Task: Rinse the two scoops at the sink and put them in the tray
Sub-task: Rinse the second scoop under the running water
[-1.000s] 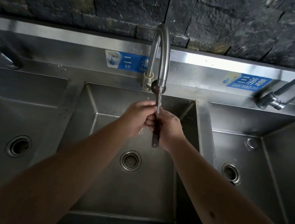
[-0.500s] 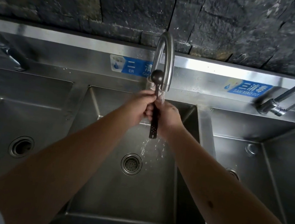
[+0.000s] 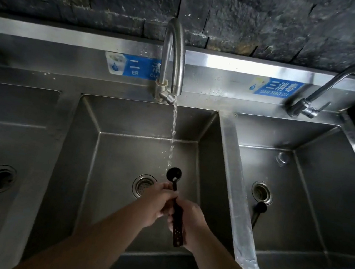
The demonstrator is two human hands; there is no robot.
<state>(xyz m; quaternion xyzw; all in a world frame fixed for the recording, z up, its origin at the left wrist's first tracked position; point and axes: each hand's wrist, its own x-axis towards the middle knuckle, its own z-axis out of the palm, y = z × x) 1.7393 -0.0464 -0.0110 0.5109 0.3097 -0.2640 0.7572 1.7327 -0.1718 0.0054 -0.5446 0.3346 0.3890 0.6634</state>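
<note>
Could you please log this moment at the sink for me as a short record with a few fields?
setting: steel sink with three basins
tap: middle faucet running, stream falling into the middle basin
held scoop: dark scoop, bowl up under the stream, perforated handle end pointing toward the person
left hand: left hand grips the handle near the bowl
right hand: right hand grips the handle lower down
second scoop: second dark scoop lies in the right basin beside its drain
tray: not in view
</note>
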